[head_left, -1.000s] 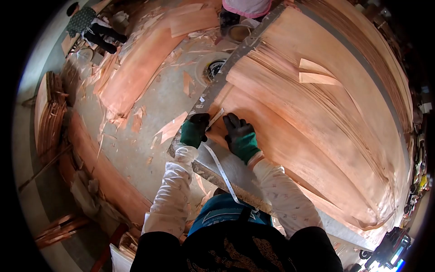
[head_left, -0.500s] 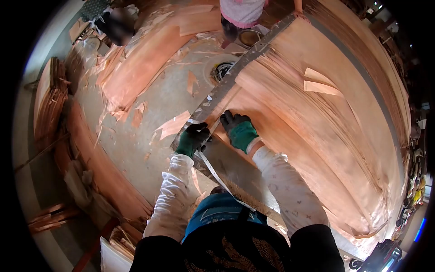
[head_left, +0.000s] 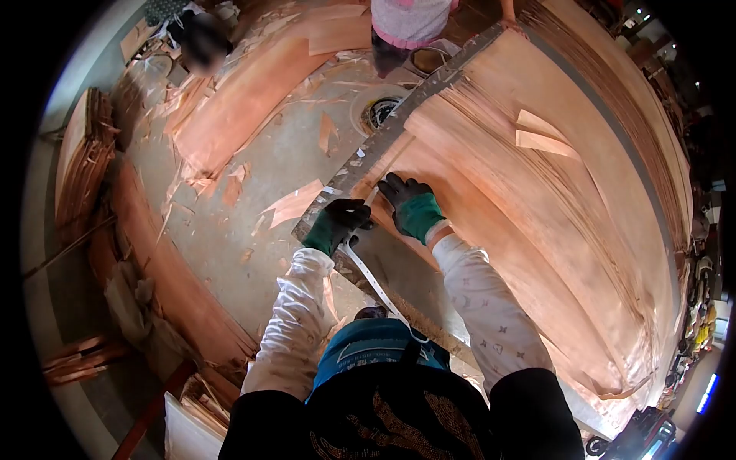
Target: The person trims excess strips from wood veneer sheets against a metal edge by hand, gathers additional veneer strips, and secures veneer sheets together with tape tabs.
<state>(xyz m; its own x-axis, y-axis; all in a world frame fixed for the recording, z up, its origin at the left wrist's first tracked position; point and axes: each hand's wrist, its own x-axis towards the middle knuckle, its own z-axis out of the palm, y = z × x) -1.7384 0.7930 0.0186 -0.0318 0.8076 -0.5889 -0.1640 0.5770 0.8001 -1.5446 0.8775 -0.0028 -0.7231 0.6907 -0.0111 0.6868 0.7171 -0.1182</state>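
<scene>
Left hand point(head_left: 341, 224), curled around dotted white tape point(head_left: 373, 282); right hand point(head_left: 410, 205), spread on wood veneer point(head_left: 471, 207) that, I judge, could shift if pressure eases, skewing the tape.

Your gloved hands point(head_left: 339, 225): green-and-black
Your sleeves point(head_left: 498, 310): white, small dark motifs
Your tape point(head_left: 366, 272): white, dark-dotted
Veneer point(head_left: 521, 218): streaky orange-tan

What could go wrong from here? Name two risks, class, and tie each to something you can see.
The white strip trails from beside the left hand, so it might twist or snag. The wood sheet under the right hand looks thin, so hard pressing could split it.
</scene>
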